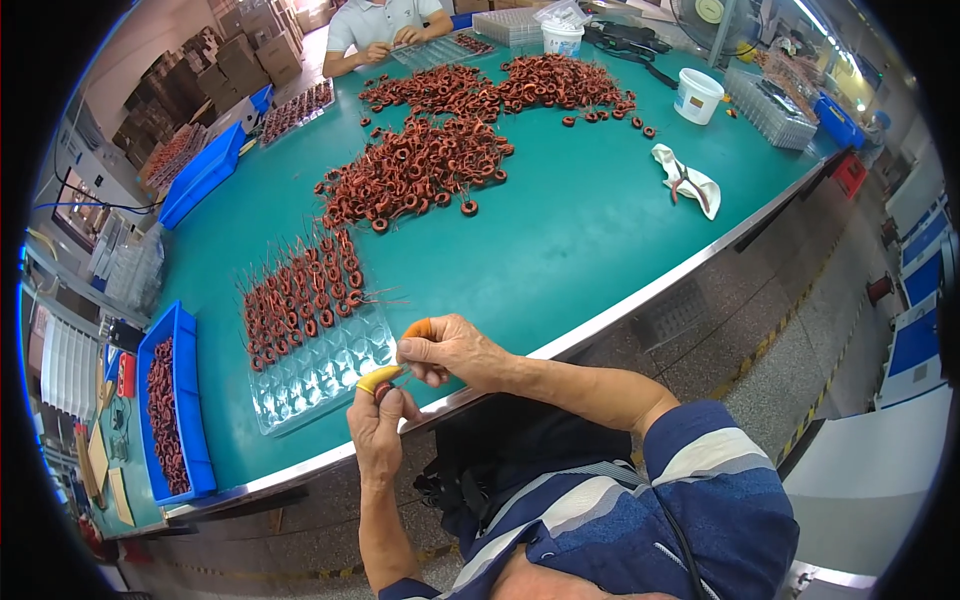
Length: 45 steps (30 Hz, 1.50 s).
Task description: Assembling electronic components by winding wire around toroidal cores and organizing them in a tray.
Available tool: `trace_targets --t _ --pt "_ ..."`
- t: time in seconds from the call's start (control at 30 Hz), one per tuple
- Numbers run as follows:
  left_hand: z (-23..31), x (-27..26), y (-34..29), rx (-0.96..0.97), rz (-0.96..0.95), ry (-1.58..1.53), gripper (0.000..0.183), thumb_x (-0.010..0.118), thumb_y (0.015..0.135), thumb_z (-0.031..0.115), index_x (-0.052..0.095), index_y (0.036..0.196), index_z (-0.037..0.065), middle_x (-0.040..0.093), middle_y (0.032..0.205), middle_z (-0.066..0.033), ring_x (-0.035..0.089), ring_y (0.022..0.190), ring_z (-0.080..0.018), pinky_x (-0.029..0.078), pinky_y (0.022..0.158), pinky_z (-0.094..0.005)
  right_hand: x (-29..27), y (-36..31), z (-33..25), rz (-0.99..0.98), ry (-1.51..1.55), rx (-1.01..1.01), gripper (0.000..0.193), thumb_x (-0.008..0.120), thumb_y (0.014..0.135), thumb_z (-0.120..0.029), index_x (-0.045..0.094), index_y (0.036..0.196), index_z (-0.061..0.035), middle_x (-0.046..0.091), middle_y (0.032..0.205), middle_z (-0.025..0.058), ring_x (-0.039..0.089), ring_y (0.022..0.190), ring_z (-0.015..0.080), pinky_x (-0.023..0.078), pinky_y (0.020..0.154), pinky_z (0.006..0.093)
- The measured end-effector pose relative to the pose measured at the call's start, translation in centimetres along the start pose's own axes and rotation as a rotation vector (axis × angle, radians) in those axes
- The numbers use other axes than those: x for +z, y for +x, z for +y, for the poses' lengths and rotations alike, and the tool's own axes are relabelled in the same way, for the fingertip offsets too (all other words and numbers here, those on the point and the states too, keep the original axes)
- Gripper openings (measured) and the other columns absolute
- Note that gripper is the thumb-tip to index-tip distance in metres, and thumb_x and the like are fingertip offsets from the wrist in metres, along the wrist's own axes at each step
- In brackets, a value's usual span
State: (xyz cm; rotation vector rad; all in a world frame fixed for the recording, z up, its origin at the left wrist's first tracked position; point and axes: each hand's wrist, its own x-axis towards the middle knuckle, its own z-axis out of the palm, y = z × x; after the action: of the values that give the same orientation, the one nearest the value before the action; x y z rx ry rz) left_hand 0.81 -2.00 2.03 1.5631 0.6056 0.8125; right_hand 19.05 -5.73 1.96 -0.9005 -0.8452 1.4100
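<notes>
Near the table's front edge, my left hand [377, 435] pinches a small copper-red ring coil [383, 392] between thumb and index finger, which wears a yellow finger cot. My right hand [458, 352], with an orange finger cot on one finger, is closed just above it on the coil's thin wire leads. Just beyond my hands lies a clear plastic blister tray [325, 372]. Rows of ring coils [305, 290] with wires sticking up fill its far part, and the near pockets hold none.
Heaped ring coils [420, 165] cover the middle of the green table [590, 240]. A blue bin [205, 440] of coils stands left. Pliers [685, 183] lie on a white cloth at right, near a white bucket [697, 96]. Across the table a person [385, 30] handles another tray.
</notes>
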Motion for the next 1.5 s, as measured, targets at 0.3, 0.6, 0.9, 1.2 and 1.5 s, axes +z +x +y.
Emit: trace_targets --t 0.3,0.6,0.9,1.2,1.5 --pt "-0.7 0.8 2.0 -0.029 0.081 -0.139 0.025 0.052 0.097 0.020 0.054 0.108 -0.002 0.051 0.068 -0.0040 0.052 0.061 -0.0130 0.046 0.059 -0.0262 0.2 -0.3 -0.3 0.122 -0.194 -0.261 0.025 0.060 0.094 -0.025 0.064 0.092 -0.0006 0.059 0.068 0.0001 0.054 0.058 0.0059 0.042 0.049 0.0203" --pt "-1.0 0.7 1.4 0.030 0.231 -0.147 0.021 0.048 0.098 0.017 0.054 0.106 -0.002 0.046 0.063 -0.0033 0.047 0.056 -0.0129 0.043 0.054 -0.0267 -0.7 0.0 0.9 0.279 -0.218 -0.240 0.030 0.058 0.095 -0.030 0.062 0.094 0.0001 0.057 0.067 0.0001 0.054 0.057 0.0069 0.044 0.051 0.0215" --pt "-1.3 0.8 0.4 0.053 0.250 0.251 0.018 0.053 0.092 0.007 0.059 0.107 -0.002 0.057 0.073 -0.0029 0.054 0.063 -0.0094 0.044 0.058 -0.0239 1.0 -0.3 1.2 0.054 -0.232 0.000 0.026 0.058 0.095 -0.026 0.064 0.094 -0.0005 0.057 0.067 -0.0003 0.052 0.057 0.0058 0.046 0.050 0.0205" --pt "-0.6 0.5 1.5 0.064 0.132 0.300 0.031 0.060 0.090 0.012 0.055 0.117 0.000 0.064 0.080 -0.0128 0.062 0.069 -0.0205 0.048 0.065 -0.0313 0.5 0.1 0.4 0.156 -0.184 0.032 0.024 0.062 0.093 -0.026 0.064 0.086 -0.0028 0.057 0.064 -0.0009 0.052 0.051 0.0057 0.041 0.047 0.0185" --pt "-0.3 -1.1 1.0 -0.012 -0.005 0.242 0.030 0.057 0.095 0.014 0.051 0.120 -0.002 0.063 0.088 -0.0070 0.061 0.074 -0.0122 0.051 0.066 -0.0263 0.4 0.7 0.4 0.083 -0.235 0.058 0.030 0.067 0.089 -0.031 0.063 0.084 -0.0016 0.059 0.065 -0.0001 0.053 0.051 0.0051 0.041 0.046 0.0182"
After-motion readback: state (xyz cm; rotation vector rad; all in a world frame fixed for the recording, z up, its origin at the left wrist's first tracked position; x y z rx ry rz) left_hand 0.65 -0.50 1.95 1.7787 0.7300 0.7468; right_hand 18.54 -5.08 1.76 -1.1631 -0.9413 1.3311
